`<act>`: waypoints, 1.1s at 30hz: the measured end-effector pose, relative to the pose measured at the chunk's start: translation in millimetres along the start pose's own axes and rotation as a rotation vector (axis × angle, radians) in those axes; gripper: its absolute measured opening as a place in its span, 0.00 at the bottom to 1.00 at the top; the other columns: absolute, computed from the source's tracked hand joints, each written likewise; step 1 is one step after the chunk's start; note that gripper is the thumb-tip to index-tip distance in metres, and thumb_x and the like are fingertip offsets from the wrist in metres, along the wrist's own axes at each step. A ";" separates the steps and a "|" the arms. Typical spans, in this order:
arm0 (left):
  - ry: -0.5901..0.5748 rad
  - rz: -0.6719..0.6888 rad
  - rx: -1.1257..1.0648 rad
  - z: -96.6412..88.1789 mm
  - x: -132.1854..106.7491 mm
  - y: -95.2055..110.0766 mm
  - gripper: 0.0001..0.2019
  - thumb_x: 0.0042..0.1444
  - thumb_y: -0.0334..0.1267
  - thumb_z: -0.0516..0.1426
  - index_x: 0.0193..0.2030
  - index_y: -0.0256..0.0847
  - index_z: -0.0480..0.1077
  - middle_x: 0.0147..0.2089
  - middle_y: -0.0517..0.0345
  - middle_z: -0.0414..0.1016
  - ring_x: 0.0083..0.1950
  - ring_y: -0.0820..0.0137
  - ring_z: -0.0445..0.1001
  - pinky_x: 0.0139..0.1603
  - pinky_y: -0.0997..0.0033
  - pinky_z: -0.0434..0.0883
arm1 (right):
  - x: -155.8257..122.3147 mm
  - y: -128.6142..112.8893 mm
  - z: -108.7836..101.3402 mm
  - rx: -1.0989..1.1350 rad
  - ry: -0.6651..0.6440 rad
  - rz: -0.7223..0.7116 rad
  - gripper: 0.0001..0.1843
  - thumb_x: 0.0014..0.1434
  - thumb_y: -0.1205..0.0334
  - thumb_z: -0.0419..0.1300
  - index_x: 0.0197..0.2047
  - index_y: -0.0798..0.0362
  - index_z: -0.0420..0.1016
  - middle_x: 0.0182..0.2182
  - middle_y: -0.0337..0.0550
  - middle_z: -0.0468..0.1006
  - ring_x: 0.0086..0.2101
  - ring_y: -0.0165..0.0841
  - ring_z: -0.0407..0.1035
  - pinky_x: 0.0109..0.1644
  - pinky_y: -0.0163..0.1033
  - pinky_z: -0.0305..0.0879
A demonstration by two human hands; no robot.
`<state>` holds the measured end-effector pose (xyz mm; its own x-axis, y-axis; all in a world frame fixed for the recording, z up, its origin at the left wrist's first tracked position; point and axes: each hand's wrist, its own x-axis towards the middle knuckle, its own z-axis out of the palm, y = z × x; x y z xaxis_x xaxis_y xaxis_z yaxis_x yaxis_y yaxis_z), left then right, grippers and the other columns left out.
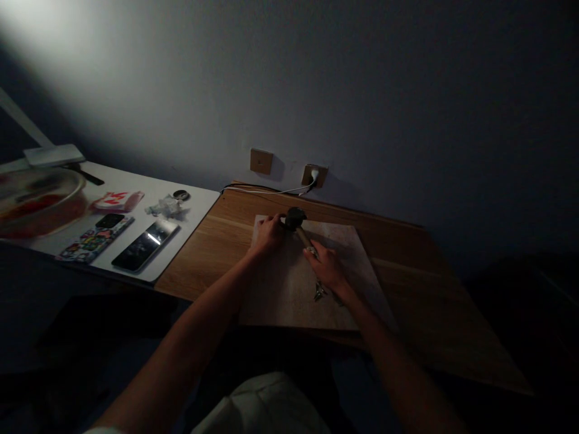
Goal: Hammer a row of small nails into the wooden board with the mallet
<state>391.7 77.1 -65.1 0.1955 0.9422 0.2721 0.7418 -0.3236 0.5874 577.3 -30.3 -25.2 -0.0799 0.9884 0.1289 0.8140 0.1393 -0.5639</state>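
Observation:
My right hand [326, 265] is closed round the handle of a hammer [304, 235], whose dark head points toward the wall. Close beside that head, my left hand [269, 232] has its fingers drawn together at a small dark thing [283, 224]; dim light hides what it is. Both hands are above a pale wooden board [280, 295] lying on the brown table. Several small shiny metal pieces [319, 292], perhaps nails or screws, rest on the board just below my right hand.
On the white table [192, 208] at left are a phone [145, 245], a patterned phone case [94, 239], a red-and-white packet [117, 201], crumpled clear plastic [167, 207], a large bowl [43, 205] and a lamp base [54, 155]. A white cable [271, 192] runs to the wall socket [314, 175].

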 end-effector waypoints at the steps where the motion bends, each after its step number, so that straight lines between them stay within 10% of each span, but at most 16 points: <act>1: -0.009 -0.009 -0.002 -1.2 -0.2 1.3 0.21 0.60 0.29 0.57 0.61 0.42 0.68 0.49 0.50 0.82 0.59 0.57 0.72 0.58 0.59 0.61 | 1.0 -0.6 0.6 -0.004 0.004 0.003 0.23 0.66 0.52 0.52 0.56 0.56 0.76 0.37 0.49 0.84 0.40 0.42 0.78 0.42 0.37 0.65; 16: 0.021 0.026 0.011 -16.0 -9.9 14.5 0.23 0.59 0.35 0.60 0.61 0.40 0.67 0.59 0.45 0.72 0.63 0.55 0.66 0.61 0.56 0.61 | -6.7 15.3 -11.2 0.156 0.050 0.122 0.21 0.61 0.49 0.55 0.47 0.54 0.79 0.28 0.42 0.79 0.30 0.36 0.73 0.36 0.36 0.63; 19: 0.000 0.252 0.035 -26.0 -30.1 30.3 0.19 0.59 0.34 0.59 0.58 0.42 0.71 0.59 0.46 0.69 0.62 0.55 0.65 0.64 0.54 0.60 | -12.7 30.6 -21.2 0.196 0.058 0.173 0.19 0.60 0.49 0.55 0.42 0.54 0.78 0.23 0.39 0.74 0.25 0.34 0.69 0.30 0.35 0.61; 24: -0.385 0.902 0.065 -26.3 -82.6 64.0 0.15 0.65 0.29 0.54 0.53 0.48 0.74 0.57 0.51 0.74 0.57 0.62 0.71 0.59 0.61 0.63 | -20.1 47.3 -22.7 0.330 0.089 0.264 0.19 0.58 0.44 0.55 0.36 0.53 0.73 0.22 0.36 0.70 0.20 0.30 0.66 0.23 0.33 0.58; 33: -0.307 1.180 0.357 -12.7 -99.4 77.2 0.06 0.67 0.31 0.55 0.45 0.39 0.74 0.43 0.50 0.77 0.43 0.63 0.73 0.44 0.62 0.69 | -24.3 55.9 -10.3 0.593 0.165 0.372 0.23 0.55 0.36 0.54 0.32 0.48 0.62 0.19 0.28 0.62 0.12 0.25 0.58 0.12 0.31 0.54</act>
<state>421.4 -42.7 -37.2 0.9573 0.0959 0.2727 0.1382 -0.9804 -0.1406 630.6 -47.2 -51.5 0.2683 0.9613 -0.0627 0.3167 -0.1495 -0.9367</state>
